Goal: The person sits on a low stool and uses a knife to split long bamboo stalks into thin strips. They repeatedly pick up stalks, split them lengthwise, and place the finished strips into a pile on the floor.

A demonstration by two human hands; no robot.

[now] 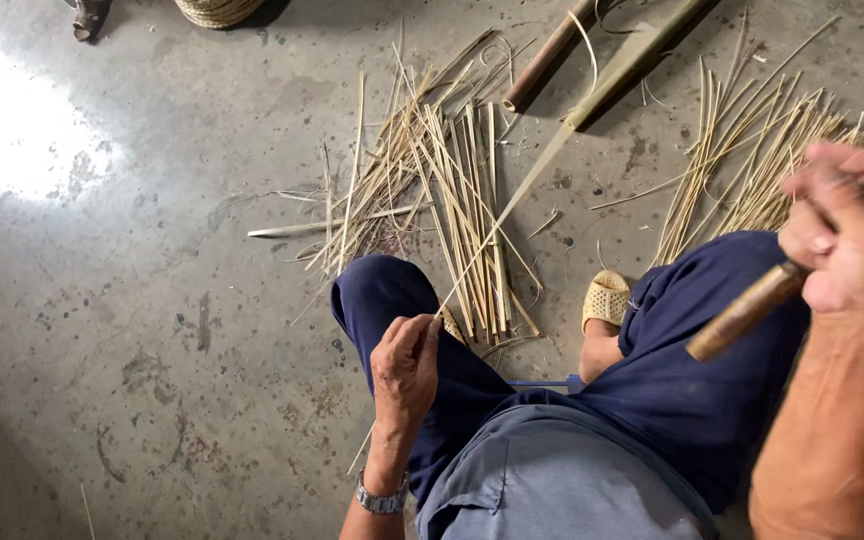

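left hand (407, 365) pinches thin bamboo strip (497, 225) at lower centre | strip's long axis runs up-right to bamboo culm (632, 62) | right hand (842, 235), right edge, fisted on wooden-handled knife (752, 310) | left nearer strip

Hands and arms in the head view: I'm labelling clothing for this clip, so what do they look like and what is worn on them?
Both forearms are bare, with no sleeves or gloves showing. The left hand has a silver metal-link wristwatch at the wrist. The right hand shows no watch, ring or band that I can make out.
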